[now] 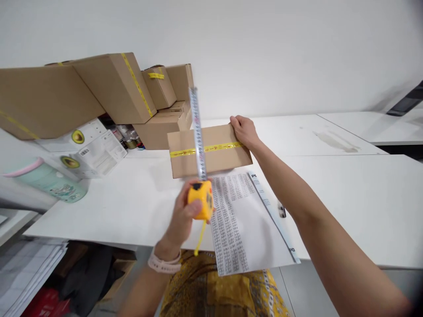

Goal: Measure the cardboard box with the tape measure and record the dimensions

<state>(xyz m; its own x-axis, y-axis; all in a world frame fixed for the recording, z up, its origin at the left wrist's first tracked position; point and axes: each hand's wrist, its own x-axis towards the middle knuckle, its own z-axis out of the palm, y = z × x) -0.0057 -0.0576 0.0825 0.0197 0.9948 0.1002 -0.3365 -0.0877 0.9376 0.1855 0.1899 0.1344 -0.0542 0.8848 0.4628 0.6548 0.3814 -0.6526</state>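
At the table (125,211), a taped box (220,156) hides its contents.

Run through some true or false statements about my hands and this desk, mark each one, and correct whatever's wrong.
1. The left hand has a yellow tape measure in its grip. True.
2. The right hand is on a corner of a carton. True.
3. The blade is fully retracted. False: it is pulled out.
4. The printed sheet overhangs the white desk. True.
5. The mint cup is right of the sheet. False: it is left of it.
6. The pale wristband is on the right wrist. False: it is on the left.
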